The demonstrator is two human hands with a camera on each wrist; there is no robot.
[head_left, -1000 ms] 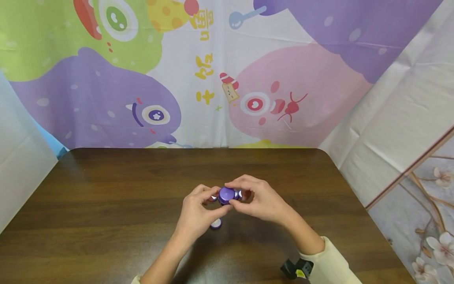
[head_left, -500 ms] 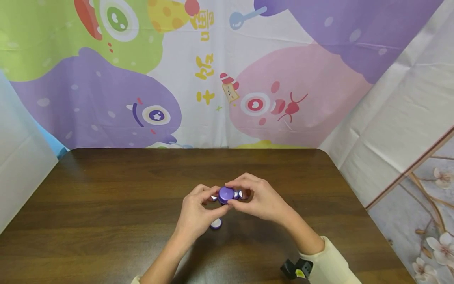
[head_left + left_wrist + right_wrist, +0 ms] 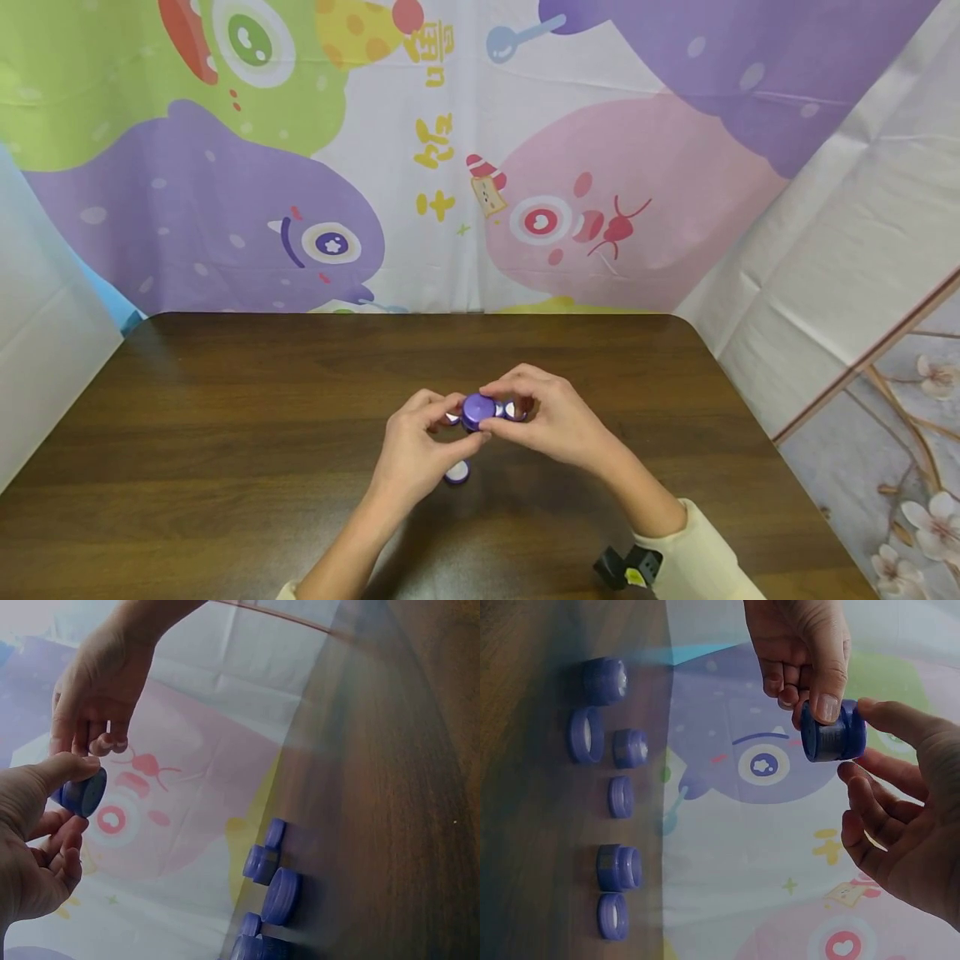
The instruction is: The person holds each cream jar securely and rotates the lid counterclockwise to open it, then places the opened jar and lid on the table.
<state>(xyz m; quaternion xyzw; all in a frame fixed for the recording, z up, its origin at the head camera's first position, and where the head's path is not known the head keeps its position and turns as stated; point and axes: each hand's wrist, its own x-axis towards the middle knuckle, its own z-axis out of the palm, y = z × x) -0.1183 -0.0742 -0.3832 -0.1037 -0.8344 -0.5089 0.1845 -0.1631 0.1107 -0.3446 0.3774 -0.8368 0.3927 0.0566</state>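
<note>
A small purple jar with its purple lid on top is held up over the table between both hands. My left hand grips the jar's body, thumb on the near side, fingers across from it. My right hand pinches the lid's edge between thumb and fingers. From the left wrist view, the flat underside of the jar shows beside the left thumb. Behind the hands stand three more purple jars, among them an uncovered jar, each near a loose lid, such as the white-lined lid.
The jars and lids make a loose row across the brown wooden table, partly hidden by the hands in the head view. A cartoon-print cloth hangs behind the table's far edge. A black wrist camera sits at the right cuff.
The right hand's fingers have shifted slightly around the lid, the hand tilting a little upward. The left hand and the jar stay almost in place.
</note>
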